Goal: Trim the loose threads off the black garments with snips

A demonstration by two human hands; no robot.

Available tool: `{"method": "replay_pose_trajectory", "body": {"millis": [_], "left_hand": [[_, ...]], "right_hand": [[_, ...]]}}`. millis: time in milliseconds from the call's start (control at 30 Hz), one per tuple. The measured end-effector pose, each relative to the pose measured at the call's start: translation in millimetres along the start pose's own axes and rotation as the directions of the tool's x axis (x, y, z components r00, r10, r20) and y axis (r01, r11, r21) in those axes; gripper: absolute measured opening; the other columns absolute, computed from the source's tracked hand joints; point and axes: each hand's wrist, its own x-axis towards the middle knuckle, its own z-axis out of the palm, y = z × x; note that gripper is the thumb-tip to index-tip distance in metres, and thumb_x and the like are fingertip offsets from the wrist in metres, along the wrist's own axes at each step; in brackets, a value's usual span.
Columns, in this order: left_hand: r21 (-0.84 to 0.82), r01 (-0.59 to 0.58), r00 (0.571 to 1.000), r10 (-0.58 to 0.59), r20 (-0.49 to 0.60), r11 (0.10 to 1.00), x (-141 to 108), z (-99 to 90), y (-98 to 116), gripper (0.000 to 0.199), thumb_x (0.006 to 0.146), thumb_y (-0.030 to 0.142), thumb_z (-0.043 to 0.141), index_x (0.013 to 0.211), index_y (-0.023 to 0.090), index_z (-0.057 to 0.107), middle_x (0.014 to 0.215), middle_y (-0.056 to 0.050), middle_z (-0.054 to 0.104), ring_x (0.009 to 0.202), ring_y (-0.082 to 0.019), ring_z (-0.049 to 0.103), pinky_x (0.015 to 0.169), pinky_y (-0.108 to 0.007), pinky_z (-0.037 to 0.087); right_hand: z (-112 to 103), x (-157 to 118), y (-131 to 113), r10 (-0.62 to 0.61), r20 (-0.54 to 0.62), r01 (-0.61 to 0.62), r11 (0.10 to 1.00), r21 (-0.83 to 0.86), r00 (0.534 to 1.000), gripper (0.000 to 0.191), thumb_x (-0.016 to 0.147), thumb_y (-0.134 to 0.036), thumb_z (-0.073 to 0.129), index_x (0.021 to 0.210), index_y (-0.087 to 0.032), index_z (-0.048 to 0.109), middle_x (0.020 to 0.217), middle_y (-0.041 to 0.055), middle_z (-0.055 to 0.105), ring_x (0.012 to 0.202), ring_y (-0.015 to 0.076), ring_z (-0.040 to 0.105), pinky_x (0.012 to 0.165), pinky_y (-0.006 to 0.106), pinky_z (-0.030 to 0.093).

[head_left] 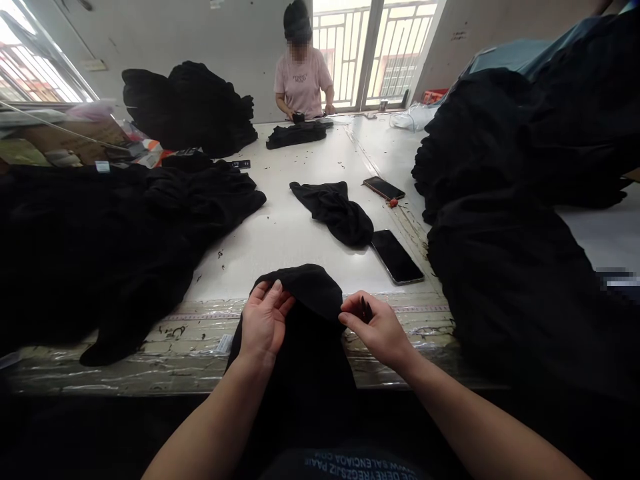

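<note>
A black garment [305, 293] lies over the table's near edge and hangs down towards me. My left hand [265, 320] is closed on its left side, thumb on top of the cloth. At the garment's right edge, my right hand [373, 327] pinches the fabric between thumb and forefinger. Thread snips [366, 309] with dark pointed blades stick up from the curled fingers of that hand; the rest of them is hidden in the palm. Just beyond, a crumpled black cloth piece [340, 213] rests on the table.
Black garments are heaped at left [100, 247], far left [190, 107] and right [500, 147]. Two phones [397, 257] lie right of centre. Thread scraps dot the white table [240, 260]. Across it, a person in a pink shirt [304, 83] handles folded black cloth [297, 135].
</note>
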Motion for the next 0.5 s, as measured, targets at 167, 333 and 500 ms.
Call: {"method": "replay_pose_trajectory", "body": {"millis": [167,333,500], "left_hand": [[0.036,-0.023,0.998,0.021,0.065,0.999,-6.4,-0.2,2.9,0.033,0.068,0.008,0.073,0.096,0.017,0.057,0.086,-0.003,0.068,0.075,-0.013,0.066,0.069,-0.024,0.054],[0.108,-0.063,0.992,0.050,0.117,0.992,-14.3,1.3,4.2,0.044,0.065,0.008,0.076,0.104,0.018,0.057,0.087,-0.003,0.068,0.082,-0.014,0.066,0.073,-0.024,0.053],[0.136,-0.087,0.984,0.064,0.166,0.987,-26.2,7.8,1.3,0.047,0.062,0.011,0.078,0.104,0.017,0.058,0.082,-0.002,0.069,0.078,-0.014,0.066,0.071,-0.024,0.053]], "right_hand": [[5.4,-7.6,-3.6,-0.095,-0.014,0.093,0.991,-0.095,0.995,0.004,0.079,-0.022,0.061,0.078,-0.020,0.058,0.070,-0.0008,0.060,0.063,0.0128,0.055,0.058,0.026,0.045],[-3.8,-3.8,-13.1,-0.097,0.089,0.119,0.949,-0.293,0.991,0.015,0.076,-0.019,0.062,0.090,-0.021,0.059,0.082,0.0022,0.063,0.070,0.0159,0.058,0.063,0.030,0.048],[-12.6,9.8,-36.2,-0.155,0.067,0.168,0.923,-0.347,0.986,0.030,0.075,-0.019,0.063,0.104,-0.020,0.058,0.094,0.0054,0.060,0.073,0.0158,0.057,0.064,0.031,0.049]]}}
